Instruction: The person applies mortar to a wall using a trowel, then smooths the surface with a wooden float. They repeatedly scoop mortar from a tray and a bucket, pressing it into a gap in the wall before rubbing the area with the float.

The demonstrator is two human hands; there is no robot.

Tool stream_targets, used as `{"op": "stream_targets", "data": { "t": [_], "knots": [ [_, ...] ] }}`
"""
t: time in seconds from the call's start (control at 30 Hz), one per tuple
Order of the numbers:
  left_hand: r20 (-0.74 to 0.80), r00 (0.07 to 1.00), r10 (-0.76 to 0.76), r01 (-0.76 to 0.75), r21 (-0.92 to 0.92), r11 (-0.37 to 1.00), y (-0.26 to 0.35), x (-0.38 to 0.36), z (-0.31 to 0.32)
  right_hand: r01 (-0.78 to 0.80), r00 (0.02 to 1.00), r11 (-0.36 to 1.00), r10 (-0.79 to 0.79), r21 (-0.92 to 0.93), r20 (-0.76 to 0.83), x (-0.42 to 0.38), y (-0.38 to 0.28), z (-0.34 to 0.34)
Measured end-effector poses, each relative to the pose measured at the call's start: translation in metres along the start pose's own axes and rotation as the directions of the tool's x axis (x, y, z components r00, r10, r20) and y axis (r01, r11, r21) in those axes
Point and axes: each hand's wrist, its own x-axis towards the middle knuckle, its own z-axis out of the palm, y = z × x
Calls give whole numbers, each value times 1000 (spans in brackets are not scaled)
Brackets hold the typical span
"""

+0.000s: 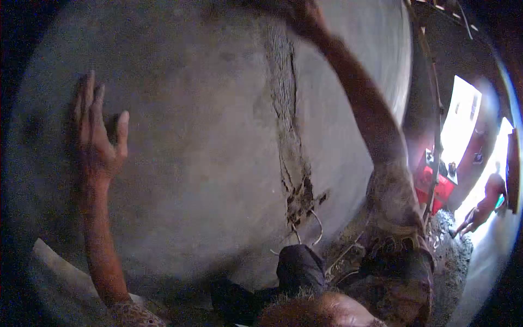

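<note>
My left hand (101,128) lies against a grey plastered wall (190,125), fingers stretched out and thumb apart, holding nothing. At the top edge my right hand (308,19) is raised to the wall, dark and partly cut off. Its fingers look closed around a dark thing that I cannot make out. Below it, a rough strip of uneven mortar (283,76) runs down the smoother wall. The strip ends in a broken, dark hole (299,201), from which thin pale wires (317,229) stick out.
A wooden pole (436,109) stands right of the wall. Beyond it are a red object (436,185), a heap of grey material (449,245), bright openings (460,120) and another person (487,204). A head (321,310) shows at the bottom edge.
</note>
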Motion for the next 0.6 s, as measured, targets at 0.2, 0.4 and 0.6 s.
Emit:
{"op": "stream_targets", "data": {
  "t": [0.2, 0.4, 0.6],
  "knots": [
    [8, 1000, -13, 13, -14, 1000, 4, 2, -3, -175, 964, 933, 98, 315, 246, -171, -168, -121],
    [12, 1000, 4, -5, 21, 1000, 4, 5, -10, -238, 963, 962, 252, 137, -99, -19, -76, -111],
    [25, 999, -24, 25, -50, 998, -2, 0, -5, -470, 878, 871, 478, 146, -23, 112, -24, -70]
  ]
}}
